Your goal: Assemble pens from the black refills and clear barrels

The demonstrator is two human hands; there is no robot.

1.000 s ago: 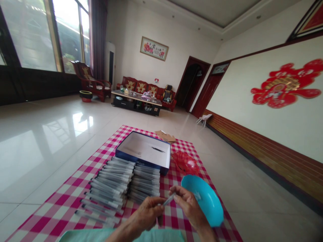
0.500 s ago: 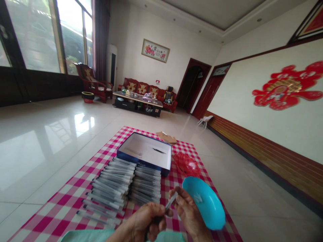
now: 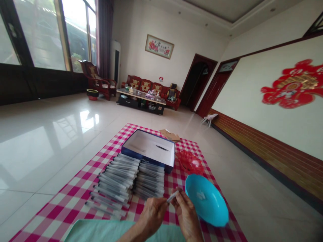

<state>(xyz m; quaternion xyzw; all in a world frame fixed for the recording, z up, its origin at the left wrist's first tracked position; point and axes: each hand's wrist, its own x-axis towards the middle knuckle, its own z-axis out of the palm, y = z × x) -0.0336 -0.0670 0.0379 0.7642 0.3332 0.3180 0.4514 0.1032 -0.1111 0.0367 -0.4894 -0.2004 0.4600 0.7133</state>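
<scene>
My left hand (image 3: 153, 212) is closed around the lower end of a translucent pen (image 3: 172, 196). The fingertips of my right hand (image 3: 186, 215) pinch the pen's upper end, so both hands share it, held tilted above the cloth. Just beyond them lie two rows of similar pens: a wide left pile (image 3: 114, 181) with dark ends pointing left, and a right pile (image 3: 150, 178). To the right of my right hand sits a blue bowl (image 3: 214, 205) with a few small whitish pieces (image 3: 201, 195) inside.
A shallow blue box (image 3: 143, 143) with a white inside stands behind the pens, thin black sticks (image 3: 162, 148) in it. A red bowl (image 3: 190, 163) and cardboard pieces (image 3: 170, 135) lie to its right. A pink checked cloth (image 3: 68, 198) covers the table; green fabric (image 3: 101, 230) is nearest me.
The view has shifted slightly, moving the scene a little right and up. My left hand has turned, its back now showing more. Both hands still hold the pen.
</scene>
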